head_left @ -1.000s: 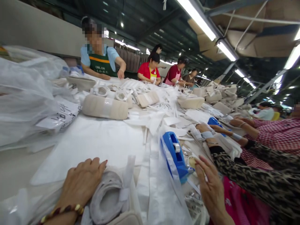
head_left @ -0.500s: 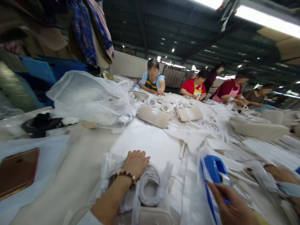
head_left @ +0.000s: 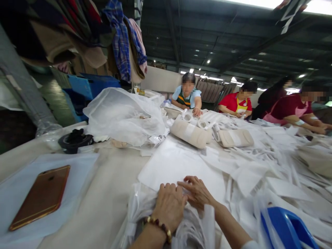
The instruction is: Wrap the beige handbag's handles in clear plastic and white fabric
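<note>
My left hand (head_left: 169, 204), with a beaded bracelet (head_left: 159, 226) at the wrist, presses down on a clear plastic bag (head_left: 133, 207). Its fingers curl over the bag's far edge, with the tips hidden. Inside, off-white coiled straps (head_left: 190, 228) show partly. My right hand (head_left: 198, 192) lies just beside it, touching or almost touching the left fingers. Its fingers are apart, the index stretched leftward. Beyond both hands lies a stack of flat white sheets (head_left: 176, 166). The blue tape dispenser (head_left: 287, 226) stands at the lower right, away from the hands.
A phone (head_left: 41, 197) rests at the left on a pale sheet. Behind it are a black tape roll (head_left: 75, 140) and a large clear plastic bag (head_left: 124, 116). Beige rolled bundles (head_left: 190, 133) lie ahead, loose white strips (head_left: 280, 145) rightward. Several people work across the table.
My right hand has moved from the tape dispenser to beside my left hand and let the dispenser go. My left hand stays on the bag. The view has shifted leftward.
</note>
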